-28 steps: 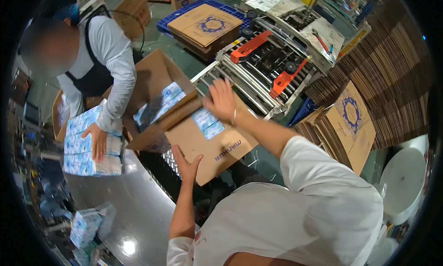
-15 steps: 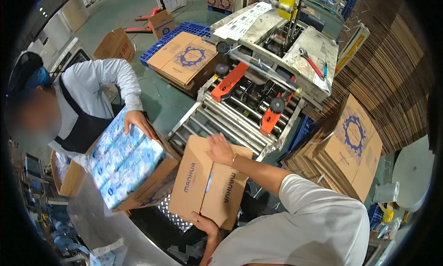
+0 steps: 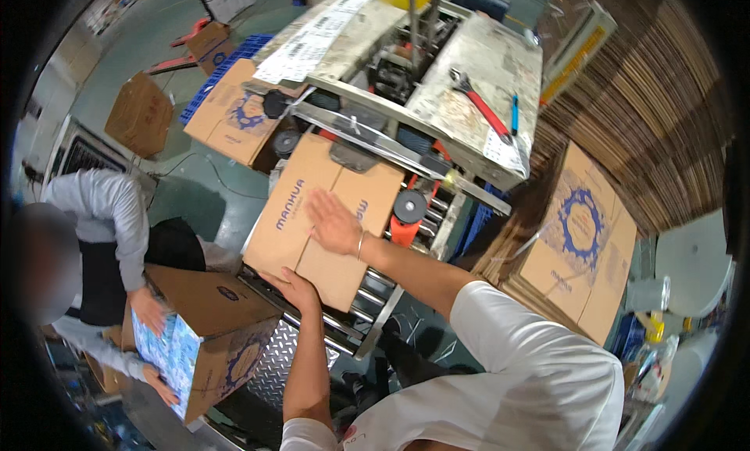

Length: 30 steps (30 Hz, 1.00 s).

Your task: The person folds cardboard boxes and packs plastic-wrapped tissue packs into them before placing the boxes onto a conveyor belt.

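Note:
A closed brown carton (image 3: 332, 277) lies on the roller conveyor (image 3: 366, 314), its far end under the bar of the taping machine (image 3: 469, 68). My right hand (image 3: 336, 223) rests flat on its top, fingers spread, beside the middle seam. At the carton's near edge, my left hand (image 3: 294, 289) presses with its fingers stretched out. To the left, a co-worker's hands touch another carton (image 3: 234, 301), tipped on its side with blue-and-white soft packs (image 3: 168, 353) showing at its open end.
Stacked flat cartons (image 3: 590, 240) stand at the right, before a tall wall of folded cardboard (image 3: 648, 99). A red-handled wrench (image 3: 480, 107) and a blue pen (image 3: 515, 115) lie on the machine. An orange guide with a black knob (image 3: 410, 206) flanks the conveyor. A treadplate (image 3: 273, 365) adjoins its near end.
My hands have moved the carton forward along the rollers to the machine. The co-worker's carton has been tipped onto its side. The view has shifted closer to the machine.

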Available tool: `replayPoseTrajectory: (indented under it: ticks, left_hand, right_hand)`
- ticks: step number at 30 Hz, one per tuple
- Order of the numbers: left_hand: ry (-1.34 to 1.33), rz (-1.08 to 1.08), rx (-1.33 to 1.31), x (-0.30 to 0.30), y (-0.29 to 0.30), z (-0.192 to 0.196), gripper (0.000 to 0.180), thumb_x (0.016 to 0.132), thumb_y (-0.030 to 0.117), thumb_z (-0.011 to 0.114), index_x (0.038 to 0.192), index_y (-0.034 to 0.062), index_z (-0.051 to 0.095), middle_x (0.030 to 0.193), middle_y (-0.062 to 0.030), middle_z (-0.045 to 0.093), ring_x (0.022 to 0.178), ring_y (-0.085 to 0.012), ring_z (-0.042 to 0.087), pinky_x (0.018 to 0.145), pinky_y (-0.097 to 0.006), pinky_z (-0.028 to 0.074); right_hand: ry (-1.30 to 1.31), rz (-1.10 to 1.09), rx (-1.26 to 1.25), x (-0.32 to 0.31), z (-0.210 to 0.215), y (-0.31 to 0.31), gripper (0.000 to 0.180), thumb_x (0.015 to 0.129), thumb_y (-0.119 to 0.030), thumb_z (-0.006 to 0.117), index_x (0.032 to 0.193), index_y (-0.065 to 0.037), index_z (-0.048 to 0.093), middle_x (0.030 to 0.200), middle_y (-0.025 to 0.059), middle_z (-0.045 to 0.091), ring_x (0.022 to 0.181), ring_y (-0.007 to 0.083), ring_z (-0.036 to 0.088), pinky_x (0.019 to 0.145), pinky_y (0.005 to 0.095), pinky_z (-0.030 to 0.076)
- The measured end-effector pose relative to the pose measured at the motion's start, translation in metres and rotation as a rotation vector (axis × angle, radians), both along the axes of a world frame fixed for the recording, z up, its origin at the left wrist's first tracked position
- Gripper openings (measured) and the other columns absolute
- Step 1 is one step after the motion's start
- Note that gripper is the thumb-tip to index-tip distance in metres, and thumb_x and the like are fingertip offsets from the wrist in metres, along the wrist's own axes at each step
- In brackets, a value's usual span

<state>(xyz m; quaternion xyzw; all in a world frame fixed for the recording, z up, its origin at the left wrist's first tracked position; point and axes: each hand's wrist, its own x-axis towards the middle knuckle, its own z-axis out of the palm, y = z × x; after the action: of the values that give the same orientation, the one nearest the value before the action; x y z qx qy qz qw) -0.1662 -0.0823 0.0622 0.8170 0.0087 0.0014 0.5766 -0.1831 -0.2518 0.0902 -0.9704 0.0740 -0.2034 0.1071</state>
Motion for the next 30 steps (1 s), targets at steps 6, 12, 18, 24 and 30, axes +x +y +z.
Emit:
replayPoseTrajectory:
  ticks: [6, 12, 18, 24, 30]
  left_hand:
    - [-0.001, -0.054, 0.066, 0.025, -0.055, -0.019, 0.069, 0.091, 0.033, 0.035, 0.133, -0.0102, 0.002, 0.135, -0.033, 0.015, 0.124, -0.0405, 0.026, 0.101, -0.038, 0.024]
    - [0.001, -0.211, 0.096, 0.053, -0.111, -0.033, 0.078, 0.089, 0.045, 0.033, 0.135, -0.0025, -0.008, 0.134, -0.0304, 0.021, 0.118, -0.0403, 0.034, 0.093, -0.042, 0.034]
    - [0.518, -0.707, -0.078, 0.021, -0.086, -0.001, 0.072, 0.085, 0.058, 0.034, 0.136, 0.0119, 0.016, 0.124, -0.0186, 0.042, 0.105, -0.0285, 0.047, 0.084, -0.044, 0.041]
    - [0.635, -1.288, 0.125, -0.126, 0.083, -0.156, 0.03, 0.09, 0.033, 0.045, 0.092, 0.006, 0.059, 0.074, 0.0, 0.058, 0.068, -0.0096, 0.054, 0.059, -0.026, 0.042]
    - [0.924, -0.927, 0.196, -0.196, 0.207, -0.069, 0.025, 0.083, 0.026, 0.058, 0.095, 0.0042, 0.058, 0.079, -0.0015, 0.057, 0.066, -0.0117, 0.055, 0.057, -0.024, 0.042]
  right_hand:
    - [-0.196, -0.194, 0.28, -0.188, 0.002, 0.023, 0.039, 0.07, -0.017, 0.059, 0.105, -0.001, 0.05, 0.12, 0.0198, 0.041, 0.12, 0.0368, 0.033, 0.1, 0.0498, 0.023]
    - [0.531, -0.875, -0.027, -0.413, -0.012, -0.033, 0.06, 0.07, -0.02, 0.06, 0.123, -0.001, 0.039, 0.131, 0.0248, 0.029, 0.117, 0.0466, 0.03, 0.098, 0.0566, 0.02]
    - [0.618, -0.895, -0.18, -0.461, -0.043, -0.086, 0.05, 0.08, -0.019, 0.048, 0.128, -0.017, 0.037, 0.132, 0.0238, 0.03, 0.119, 0.0444, 0.029, 0.094, 0.0607, 0.021]
    - [0.493, -0.699, -0.233, -0.505, -0.051, -0.091, 0.049, 0.066, -0.019, 0.061, 0.113, -0.013, 0.049, 0.116, 0.0185, 0.041, 0.11, 0.0368, 0.037, 0.095, 0.0525, 0.026]
    - [0.466, -0.803, -0.054, -0.533, 0.023, -0.047, 0.054, 0.054, 0.004, 0.063, 0.105, -0.004, 0.045, 0.101, 0.0183, 0.048, 0.098, 0.0322, 0.048, 0.079, 0.0366, 0.045]
